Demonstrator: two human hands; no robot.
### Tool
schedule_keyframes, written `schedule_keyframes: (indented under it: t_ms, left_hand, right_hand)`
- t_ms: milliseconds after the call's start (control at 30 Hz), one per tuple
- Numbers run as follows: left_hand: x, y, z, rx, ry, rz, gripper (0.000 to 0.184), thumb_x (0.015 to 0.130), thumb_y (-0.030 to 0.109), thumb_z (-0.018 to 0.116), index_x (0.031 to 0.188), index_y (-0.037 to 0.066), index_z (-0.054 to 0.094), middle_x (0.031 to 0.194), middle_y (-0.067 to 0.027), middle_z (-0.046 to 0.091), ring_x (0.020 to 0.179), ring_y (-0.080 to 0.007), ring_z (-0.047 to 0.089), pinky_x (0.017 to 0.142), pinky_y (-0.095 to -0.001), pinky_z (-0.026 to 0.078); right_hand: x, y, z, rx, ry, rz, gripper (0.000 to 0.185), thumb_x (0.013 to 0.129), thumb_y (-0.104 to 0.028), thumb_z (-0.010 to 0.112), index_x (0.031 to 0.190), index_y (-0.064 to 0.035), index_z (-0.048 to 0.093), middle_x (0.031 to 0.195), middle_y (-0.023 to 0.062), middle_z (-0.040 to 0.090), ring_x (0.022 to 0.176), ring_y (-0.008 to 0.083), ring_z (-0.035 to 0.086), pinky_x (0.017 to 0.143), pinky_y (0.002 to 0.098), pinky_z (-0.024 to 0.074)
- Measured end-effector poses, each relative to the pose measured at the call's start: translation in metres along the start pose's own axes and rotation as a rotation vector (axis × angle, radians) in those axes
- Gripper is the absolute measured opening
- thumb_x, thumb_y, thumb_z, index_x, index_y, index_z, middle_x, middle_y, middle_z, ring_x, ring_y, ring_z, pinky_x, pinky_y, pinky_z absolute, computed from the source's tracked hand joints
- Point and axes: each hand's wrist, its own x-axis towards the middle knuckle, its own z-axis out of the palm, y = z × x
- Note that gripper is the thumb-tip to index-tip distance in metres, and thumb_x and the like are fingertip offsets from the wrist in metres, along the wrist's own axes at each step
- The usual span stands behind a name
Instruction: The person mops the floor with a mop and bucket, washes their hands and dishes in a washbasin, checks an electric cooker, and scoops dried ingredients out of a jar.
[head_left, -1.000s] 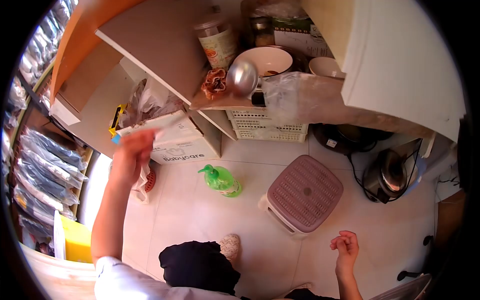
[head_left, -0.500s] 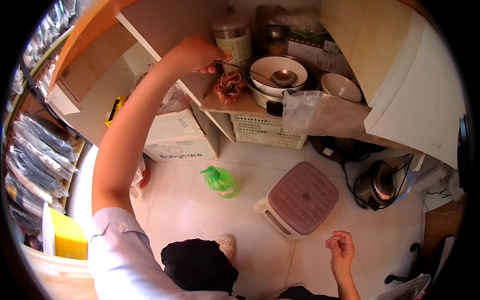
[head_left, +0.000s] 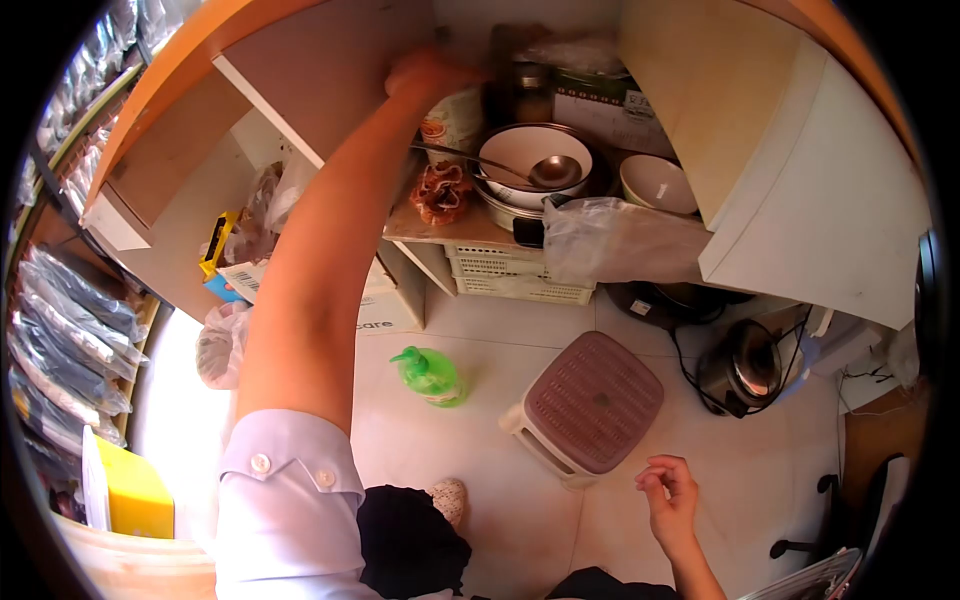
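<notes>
My left hand [head_left: 432,76] reaches into the cabinet, over the top of a canister [head_left: 452,125] with a printed label. Shadow and blur hide its fingers, so I cannot tell its grip. A ladle [head_left: 554,172] lies in a white bowl [head_left: 505,150], its handle sticking out to the left near my forearm. This bowl sits on a pot. In front of the canister is a reddish-brown ruffled thing [head_left: 440,194]. Low on the right, my right hand [head_left: 672,498] hangs above the floor beside a stool [head_left: 595,400], fingers loosely curved, nothing visible in them.
Another bowl [head_left: 658,184] and a clear plastic bag [head_left: 610,238] are on the shelf at right. Below stand white baskets [head_left: 520,277]. A green pump bottle [head_left: 430,376] and an electric kettle [head_left: 742,368] with a cord are on the floor. An open cabinet door [head_left: 810,190] juts out at right.
My left hand has let go of the ladle handle and moved up and deeper, over the canister. The ladle now rests in the bowl. My right hand is nearly unchanged; the view has shifted slightly.
</notes>
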Motion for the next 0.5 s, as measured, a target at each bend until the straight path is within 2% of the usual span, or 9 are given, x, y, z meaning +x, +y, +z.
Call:
schedule_keyframes:
  t_ms: [67, 200, 267, 300, 367, 400, 433, 500]
  left_hand:
    - [0.004, 0.0, 0.008, -0.052, -0.011, -0.073, 0.094, 0.055, 0.067, 0.07, 0.122, 0.005, 0.051, 0.119, -0.0128, 0.056, 0.11, -0.0249, 0.055, 0.087, -0.0356, 0.048]
    - [-0.023, 0.0, -0.005, -0.091, -0.028, -0.067, 0.101, 0.056, 0.065, 0.069, 0.128, 0.001, 0.041, 0.125, -0.0173, 0.051, 0.112, -0.0271, 0.054, 0.089, -0.0356, 0.047]
    - [-0.044, 0.002, -0.013, -0.153, 0.19, -0.006, 0.1, 0.057, 0.053, 0.075, 0.13, -0.001, 0.035, 0.127, -0.0183, 0.047, 0.111, -0.0279, 0.053, 0.091, -0.0359, 0.045]
    - [-0.054, 0.001, -0.019, -0.15, 0.181, -0.005, 0.1, 0.057, 0.053, 0.075, 0.13, -0.001, 0.035, 0.127, -0.0183, 0.047, 0.111, -0.0279, 0.053, 0.091, -0.0359, 0.045]
    - [-0.07, -0.002, -0.032, -0.383, 0.655, 0.349, 0.073, 0.058, 0.04, 0.078, 0.111, -0.002, 0.047, 0.112, -0.0302, 0.048, 0.102, -0.0428, 0.051, 0.08, -0.0465, 0.046]
    - [-0.074, -0.004, -0.037, -0.31, 0.772, 0.404, 0.078, 0.055, 0.034, 0.08, 0.114, -0.002, 0.046, 0.11, -0.027, 0.049, 0.103, -0.0413, 0.051, 0.083, -0.0456, 0.045]
    - [-0.082, -0.006, -0.045, -0.305, 0.77, 0.407, 0.078, 0.055, 0.034, 0.08, 0.114, -0.002, 0.046, 0.11, -0.027, 0.049, 0.103, -0.0413, 0.051, 0.083, -0.0456, 0.045]
    - [-0.106, -0.013, -0.06, -0.375, 0.901, 0.683, 0.081, 0.054, 0.03, 0.08, 0.119, -0.002, 0.044, 0.111, -0.0245, 0.05, 0.104, -0.0396, 0.05, 0.086, -0.0442, 0.045]
  right_hand:
    - [-0.001, -0.003, 0.001, -0.035, -0.024, -0.014, 0.016, 0.084, -0.001, 0.054, 0.099, -0.0004, 0.051, 0.075, 0.0067, 0.062, 0.069, 0.0122, 0.058, 0.066, 0.0248, 0.0462]
    - [0.0, -0.008, 0.002, -0.051, -0.063, -0.049, 0.016, 0.083, 0.001, 0.053, 0.099, -0.0002, 0.051, 0.075, 0.0074, 0.062, 0.068, 0.0126, 0.058, 0.065, 0.0251, 0.0466]
    - [0.002, -0.009, 0.003, -0.076, -0.085, -0.064, 0.016, 0.083, 0.002, 0.052, 0.099, 0.0001, 0.052, 0.075, 0.0079, 0.061, 0.067, 0.0131, 0.058, 0.064, 0.0254, 0.0468]
    - [0.003, -0.009, 0.004, -0.075, -0.087, -0.054, 0.016, 0.083, 0.002, 0.052, 0.099, 0.0001, 0.052, 0.075, 0.0079, 0.061, 0.067, 0.0131, 0.058, 0.064, 0.0254, 0.0468]
    - [0.006, -0.01, 0.006, -0.083, -0.097, -0.086, 0.015, 0.083, 0.002, 0.052, 0.098, 0.0, 0.052, 0.075, 0.0079, 0.061, 0.067, 0.0134, 0.058, 0.064, 0.0254, 0.0469]
    - [0.007, -0.01, 0.007, -0.079, -0.102, -0.079, 0.015, 0.083, 0.002, 0.052, 0.098, 0.0, 0.052, 0.075, 0.0079, 0.061, 0.067, 0.0134, 0.058, 0.064, 0.0254, 0.0469]
    - [0.009, -0.01, 0.007, -0.085, -0.122, -0.081, 0.015, 0.084, 0.001, 0.052, 0.099, -0.0004, 0.052, 0.076, 0.0071, 0.061, 0.068, 0.0129, 0.058, 0.065, 0.0253, 0.0465]
    - [0.011, -0.009, 0.009, -0.093, -0.157, -0.087, 0.015, 0.085, -0.002, 0.053, 0.1, -0.0011, 0.051, 0.077, 0.0054, 0.061, 0.07, 0.0118, 0.058, 0.067, 0.0249, 0.0457]
